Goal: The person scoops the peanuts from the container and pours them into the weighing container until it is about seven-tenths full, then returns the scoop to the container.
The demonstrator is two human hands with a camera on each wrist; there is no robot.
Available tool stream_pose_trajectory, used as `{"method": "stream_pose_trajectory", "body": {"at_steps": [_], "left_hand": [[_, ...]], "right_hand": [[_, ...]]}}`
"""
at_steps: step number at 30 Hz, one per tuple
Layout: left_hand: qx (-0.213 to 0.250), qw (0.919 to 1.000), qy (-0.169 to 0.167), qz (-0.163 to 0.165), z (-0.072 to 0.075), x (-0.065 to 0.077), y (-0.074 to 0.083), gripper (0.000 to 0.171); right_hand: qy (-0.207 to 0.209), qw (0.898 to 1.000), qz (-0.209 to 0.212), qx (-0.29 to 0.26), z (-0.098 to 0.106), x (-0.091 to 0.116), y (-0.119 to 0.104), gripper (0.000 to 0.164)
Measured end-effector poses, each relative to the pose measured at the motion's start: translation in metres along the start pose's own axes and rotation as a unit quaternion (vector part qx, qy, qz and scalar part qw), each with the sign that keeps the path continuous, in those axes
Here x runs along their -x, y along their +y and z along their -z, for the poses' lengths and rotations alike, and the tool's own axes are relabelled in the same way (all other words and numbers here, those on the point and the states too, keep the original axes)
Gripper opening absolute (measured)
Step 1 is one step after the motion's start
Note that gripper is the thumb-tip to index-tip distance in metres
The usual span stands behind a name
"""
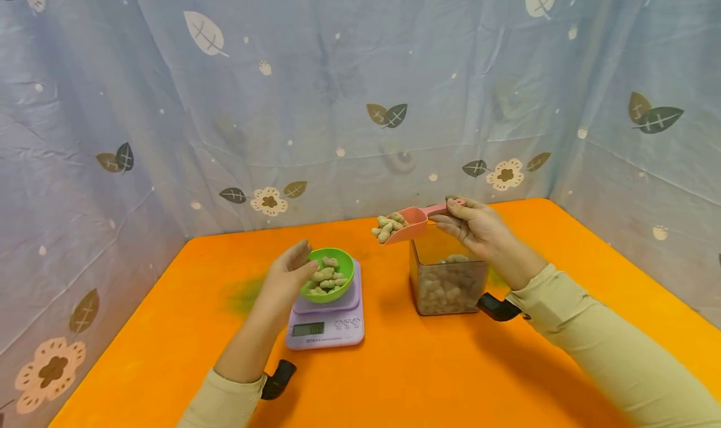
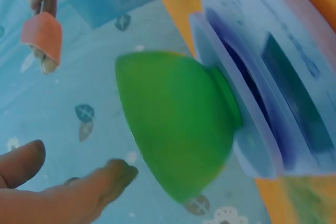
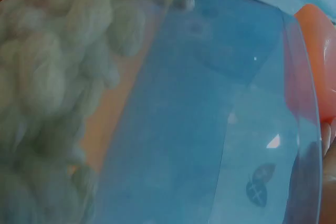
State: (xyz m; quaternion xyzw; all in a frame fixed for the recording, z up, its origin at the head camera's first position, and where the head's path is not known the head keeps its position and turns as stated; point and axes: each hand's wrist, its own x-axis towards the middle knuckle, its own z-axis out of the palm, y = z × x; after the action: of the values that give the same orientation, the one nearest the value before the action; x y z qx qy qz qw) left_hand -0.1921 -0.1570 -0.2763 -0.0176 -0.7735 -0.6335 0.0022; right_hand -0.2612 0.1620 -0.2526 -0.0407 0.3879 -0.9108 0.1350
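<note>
My right hand (image 1: 475, 228) grips the handle of a pink scoop (image 1: 415, 220), which carries several peanuts (image 1: 388, 226) above the table. Below that hand stands a clear brownish bin (image 1: 450, 290) with more peanuts inside, seen close through its wall in the right wrist view. On a lilac kitchen scale (image 1: 327, 331) sits a green bowl (image 1: 345, 284) holding several peanuts (image 1: 327, 276). Beside the bowl's left rim is my left hand (image 1: 287, 278), fingers loosely extended and holding nothing. In the left wrist view its fingertips (image 2: 123, 171) are a little apart from the bowl (image 2: 173, 114).
The orange table (image 1: 388, 378) carries the scale left of the bin, with a gap between them. A pale blue curtain (image 1: 315, 102) with leaf and flower prints hangs behind and at both sides. Black wrist mounts (image 1: 278, 380) sit under both forearms.
</note>
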Motion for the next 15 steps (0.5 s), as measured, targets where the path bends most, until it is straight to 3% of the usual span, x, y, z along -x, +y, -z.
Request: {"method": "stream_pose_trajectory", "body": {"at_steps": [6, 8, 12, 15], "left_hand": [[-0.017, 0.9994, 0.028, 0.01, 0.013, 0.001, -0.005, 0.059], [-0.025, 0.9988, 0.035, 0.022, 0.017, -0.001, -0.009, 0.06], [-0.039, 0.9976, 0.029, 0.05, 0.023, -0.006, -0.019, 0.062], [-0.028, 0.9975, 0.016, 0.064, 0.025, -0.009, -0.027, 0.063]], "right_hand": [[0.002, 0.999, 0.007, 0.032, -0.011, -0.008, 0.013, 0.037], [0.001, 0.999, 0.008, 0.043, -0.015, -0.011, 0.018, 0.029], [-0.004, 0.997, 0.011, 0.07, -0.02, -0.017, 0.029, 0.01], [-0.01, 0.994, 0.017, 0.107, -0.025, -0.022, 0.038, 0.007]]}}
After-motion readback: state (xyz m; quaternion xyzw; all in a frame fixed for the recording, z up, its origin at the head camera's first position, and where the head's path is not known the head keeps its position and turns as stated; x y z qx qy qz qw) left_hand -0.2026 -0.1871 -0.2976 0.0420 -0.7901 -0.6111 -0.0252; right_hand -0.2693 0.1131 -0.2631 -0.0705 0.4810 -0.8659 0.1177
